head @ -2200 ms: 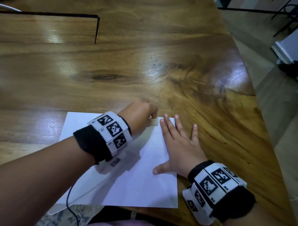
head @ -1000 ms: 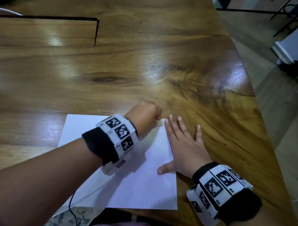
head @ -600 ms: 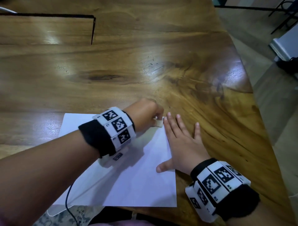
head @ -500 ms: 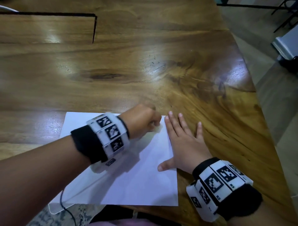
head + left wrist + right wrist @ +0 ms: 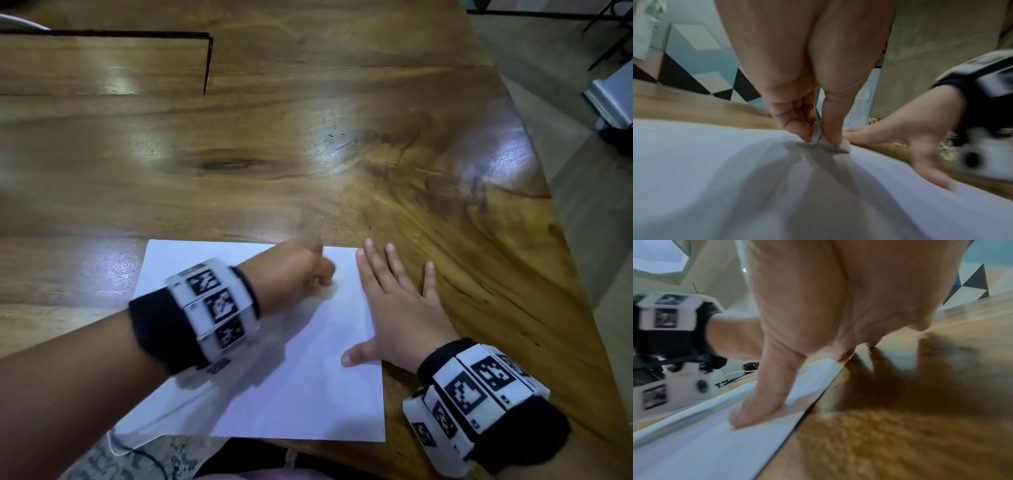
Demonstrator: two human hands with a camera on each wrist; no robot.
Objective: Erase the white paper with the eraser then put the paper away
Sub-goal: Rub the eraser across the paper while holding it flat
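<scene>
A white sheet of paper (image 5: 301, 394) lies flat at the near edge of the wooden table (image 5: 308, 154). My left hand (image 5: 294, 274) is curled into a fist and pinches a small pale eraser (image 5: 329, 292) against the paper's upper right part. The left wrist view shows the eraser (image 5: 819, 138) squeezed between thumb and fingers (image 5: 795, 125), touching the paper (image 5: 735, 186). My right hand (image 5: 397, 308) lies flat with straight fingers across the paper's right edge, its thumb (image 5: 760, 402) pressing on the paper (image 5: 715, 443).
The table's right edge (image 5: 561, 240) slants down to a tiled floor (image 5: 589, 171). A rectangular slot (image 5: 205, 61) is cut in the tabletop at the far left. A thin cable (image 5: 137, 452) hangs by the near edge under the paper.
My left hand has slid the eraser back toward me and slightly left, from the paper's top right corner onto the sheet. The right hand has stayed pressing the paper.
</scene>
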